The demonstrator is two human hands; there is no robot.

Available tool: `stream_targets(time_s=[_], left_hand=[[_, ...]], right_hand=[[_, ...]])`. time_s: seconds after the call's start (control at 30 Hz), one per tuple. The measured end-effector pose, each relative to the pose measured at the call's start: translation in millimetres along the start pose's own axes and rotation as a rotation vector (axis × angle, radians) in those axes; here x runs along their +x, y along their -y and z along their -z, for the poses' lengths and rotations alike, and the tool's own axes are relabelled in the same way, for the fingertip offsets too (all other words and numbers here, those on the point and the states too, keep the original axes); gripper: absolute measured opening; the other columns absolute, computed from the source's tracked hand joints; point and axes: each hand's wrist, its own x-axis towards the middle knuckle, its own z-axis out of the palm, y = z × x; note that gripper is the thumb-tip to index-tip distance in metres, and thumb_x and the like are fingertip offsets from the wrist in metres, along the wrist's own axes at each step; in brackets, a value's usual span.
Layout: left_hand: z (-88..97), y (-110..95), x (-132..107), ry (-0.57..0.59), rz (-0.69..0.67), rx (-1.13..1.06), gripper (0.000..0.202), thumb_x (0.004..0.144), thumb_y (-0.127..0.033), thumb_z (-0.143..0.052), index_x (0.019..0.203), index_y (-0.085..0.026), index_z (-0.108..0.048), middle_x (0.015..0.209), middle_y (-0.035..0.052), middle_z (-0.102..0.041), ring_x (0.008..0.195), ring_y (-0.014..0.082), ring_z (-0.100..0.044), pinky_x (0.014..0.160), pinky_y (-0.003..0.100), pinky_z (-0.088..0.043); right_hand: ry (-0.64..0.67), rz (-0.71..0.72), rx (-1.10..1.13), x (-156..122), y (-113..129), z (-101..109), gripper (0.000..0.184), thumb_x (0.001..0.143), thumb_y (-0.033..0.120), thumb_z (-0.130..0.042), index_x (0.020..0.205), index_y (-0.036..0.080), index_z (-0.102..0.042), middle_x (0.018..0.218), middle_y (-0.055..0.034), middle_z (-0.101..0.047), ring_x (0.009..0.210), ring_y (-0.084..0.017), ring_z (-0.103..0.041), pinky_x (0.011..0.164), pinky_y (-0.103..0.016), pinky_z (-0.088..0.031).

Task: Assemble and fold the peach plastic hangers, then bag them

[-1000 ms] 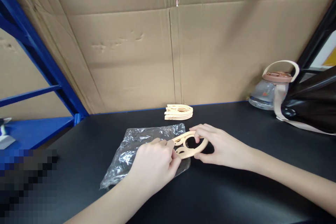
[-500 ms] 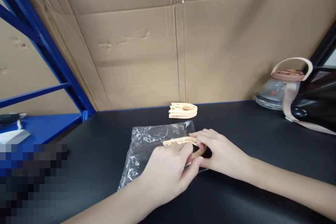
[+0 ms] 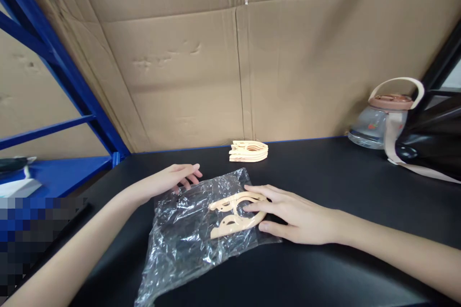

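A cream folding clothes hanger (image 3: 234, 224), folded into a loop, lies at the right part of a crinkled clear plastic bag (image 3: 183, 230). Whether it is inside the bag or on top, I cannot tell. My right hand (image 3: 288, 213) rests over the hanger's rounded end with fingers spread, covering part of it. At the bag's far left edge is my left hand (image 3: 176, 177), its fingers loosely apart and holding nothing. Several similar folded hangers (image 3: 248, 151) are stacked farther back, near the cardboard.
Cardboard (image 3: 187, 81) stands upright behind the black tabletop (image 3: 317, 168). A clear water bottle (image 3: 378, 122) with a pink lid and strap sits at the back right, beside black items. Blue metal shelving (image 3: 72, 86) rises on the left.
My left hand has left the hanger and moved left and away from me to the bag's far edge. The hanger now lies flatter, and my right hand's fingers have spread over it.
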Motion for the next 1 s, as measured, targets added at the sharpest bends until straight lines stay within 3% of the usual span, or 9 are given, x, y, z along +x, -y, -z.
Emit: stream_targets(time_s=[0.1, 0.23, 0.4, 0.47, 0.57, 0.77, 1.0], left_hand=[[-6.0, -8, -6, 0.134, -0.065, -0.046, 0.054, 0.085, -0.064, -0.043, 0.096, -0.018, -0.068, 0.095, 0.0078, -0.07, 0.082, 0.0192, -0.06, 0.063, 0.026, -0.045], [-12.8, -12, -7, 0.247, -0.203, 0.001, 0.036, 0.087, -0.05, -0.051, 0.092, -0.019, -0.069, 0.087, 0.0036, -0.069, 0.072, 0.0148, -0.058, 0.059, 0.023, -0.043], [-24.6, -15, -6, 0.327, -0.273, -0.028, 0.031, 0.088, -0.046, -0.052, 0.092, -0.019, -0.065, 0.086, 0.0032, -0.071, 0.07, 0.0148, -0.06, 0.062, 0.024, -0.045], [-28.2, -19, -8, 0.335, -0.259, -0.033, 0.032, 0.087, -0.047, -0.052, 0.093, -0.019, -0.064, 0.087, 0.0036, -0.071, 0.07, 0.0154, -0.061, 0.062, 0.025, -0.046], [-29.4, -23, -12, 0.291, -0.207, -0.005, 0.032, 0.086, -0.048, -0.051, 0.092, -0.019, -0.063, 0.085, 0.0034, -0.071, 0.067, 0.0151, -0.063, 0.058, 0.024, -0.045], [-28.4, -23, -17, 0.228, -0.208, 0.072, 0.024, 0.086, -0.039, -0.05, 0.087, -0.019, -0.063, 0.079, 0.0019, -0.069, 0.066, 0.0139, -0.06, 0.056, 0.023, -0.044], [-46.7, -31, -16, 0.199, -0.246, -0.025, 0.026, 0.085, -0.039, -0.05, 0.087, -0.017, -0.064, 0.071, -0.0002, -0.062, 0.063, 0.0139, -0.055, 0.056, 0.024, -0.043]], right_hand=[[-0.018, 0.057, -0.039, -3, 1, 3, 0.041, 0.091, 0.018, -0.049, 0.131, 0.026, -0.053, 0.141, -0.0092, -0.045, 0.131, -0.02, -0.039, 0.106, -0.038, -0.036], [-0.108, 0.015, 0.004, -4, 0, 2, 0.052, 0.081, 0.014, -0.06, 0.131, 0.024, -0.051, 0.13, -0.0073, -0.053, 0.116, -0.02, -0.05, 0.1, -0.036, -0.042], [-0.187, 0.002, 0.125, -3, -2, -2, 0.024, 0.084, 0.015, -0.06, 0.107, 0.021, -0.062, 0.115, -0.0041, -0.06, 0.099, -0.015, -0.058, 0.088, -0.028, -0.049], [-0.178, -0.017, 0.143, -3, -2, -1, 0.015, 0.088, 0.022, -0.059, 0.102, 0.02, -0.064, 0.114, -0.0044, -0.059, 0.094, -0.013, -0.06, 0.083, -0.025, -0.05], [-0.124, -0.029, 0.021, -4, 1, 5, 0.016, 0.087, 0.031, -0.063, 0.099, 0.022, -0.066, 0.11, -0.0038, -0.059, 0.099, -0.016, -0.057, 0.087, -0.029, -0.047], [-0.049, 0.003, -0.208, -6, 12, 14, 0.018, 0.094, 0.027, -0.051, 0.089, 0.021, -0.067, 0.089, -0.0032, -0.058, 0.085, -0.016, -0.05, 0.076, -0.029, -0.04], [-0.076, -0.002, -0.076, -5, 14, 12, 0.02, 0.095, 0.024, -0.052, 0.082, 0.019, -0.065, 0.076, 0.0025, -0.065, 0.074, -0.011, -0.056, 0.073, -0.028, -0.033]])
